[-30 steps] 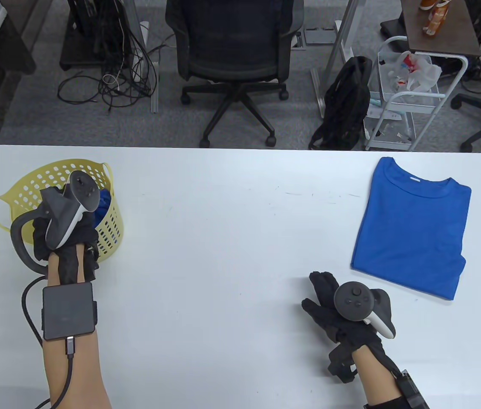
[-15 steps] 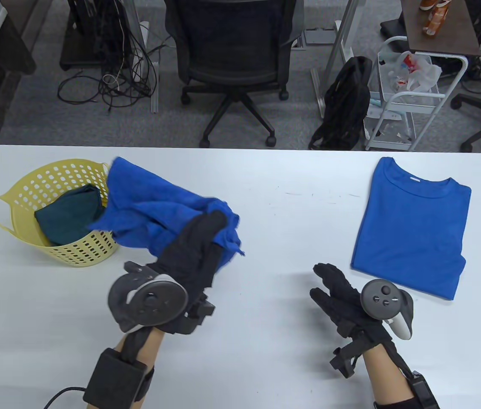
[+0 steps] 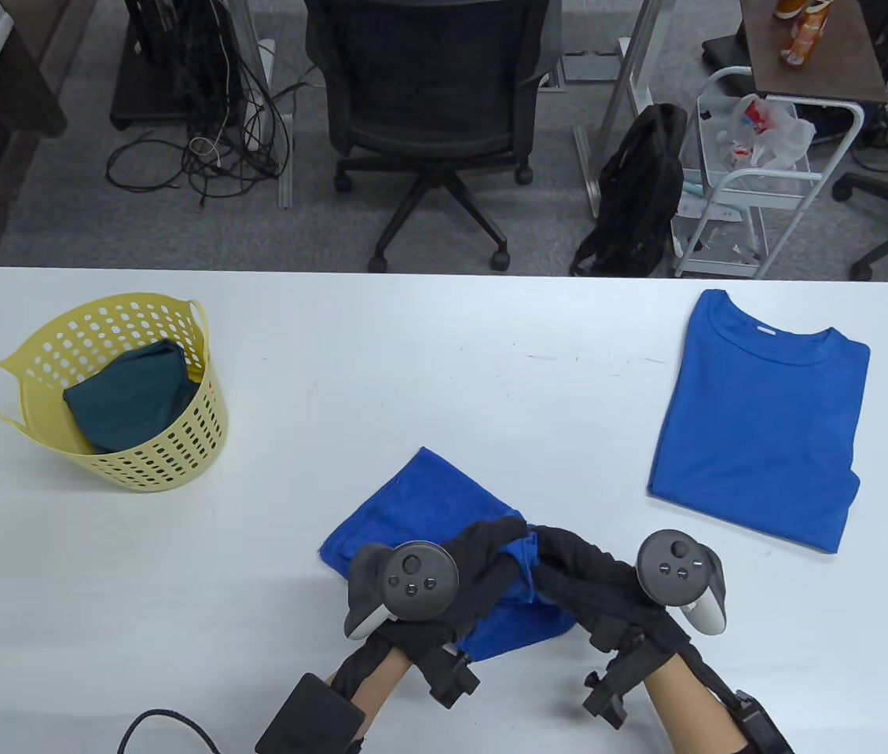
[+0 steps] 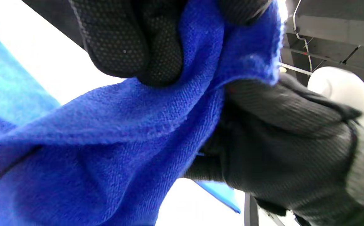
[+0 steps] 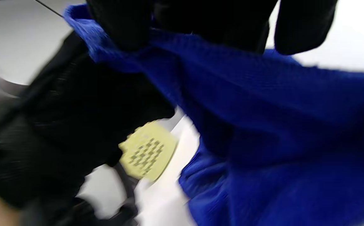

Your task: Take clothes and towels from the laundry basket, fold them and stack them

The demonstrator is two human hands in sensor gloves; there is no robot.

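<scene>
We count one towel (image 3: 428,510), one folded shirt (image 3: 758,416), one basket (image 3: 200,424) and one dark green cloth (image 3: 130,400) on the white surface (image 3: 444,353). The basket, far left of the towel, holds only the green cloth, bunched inside it. The shirt lies flat, well to the towel's right and apart from it. The towel sits at the near middle of the surface, its far part spread flat, its near right part gathered up. There our left hand (image 3: 475,573) and right hand (image 3: 593,581) meet, side by side. In both wrist views the fingers (image 4: 131,44) of each hand are clenched on a raised fold of towel, the fabric pinched between gloved fingertips (image 5: 122,25).
</scene>
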